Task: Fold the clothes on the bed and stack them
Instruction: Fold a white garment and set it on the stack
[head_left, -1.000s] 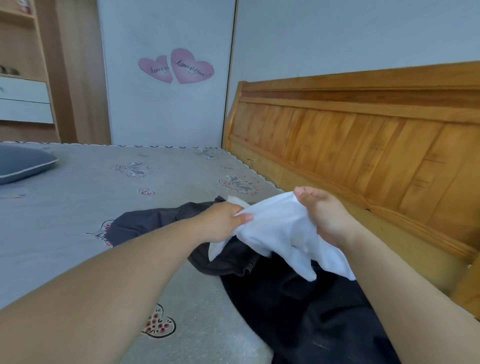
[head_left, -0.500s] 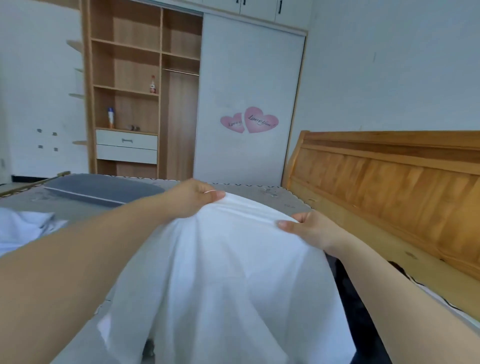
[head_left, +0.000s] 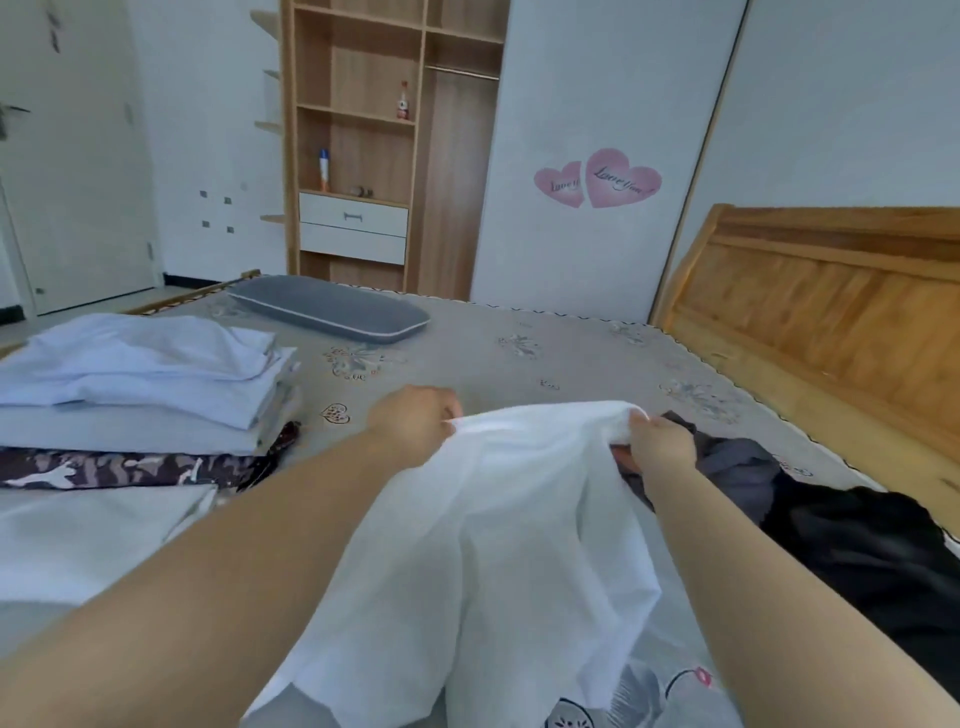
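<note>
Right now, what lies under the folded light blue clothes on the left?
Under the light blue clothes lies a dark camouflage-patterned garment, with a white piece nearer the camera. Anything between the layers is covered.

Soft, even daylight fills the room you face, bright on the white garment (head_left: 498, 545) between your hands, where its weave washes out. Shadows stay faint. Wide-angle distortion bends the wardrobe (head_left: 384, 156) beyond your left hand (head_left: 415, 421), and your forearms swell and blur near the bottom edge.
</note>
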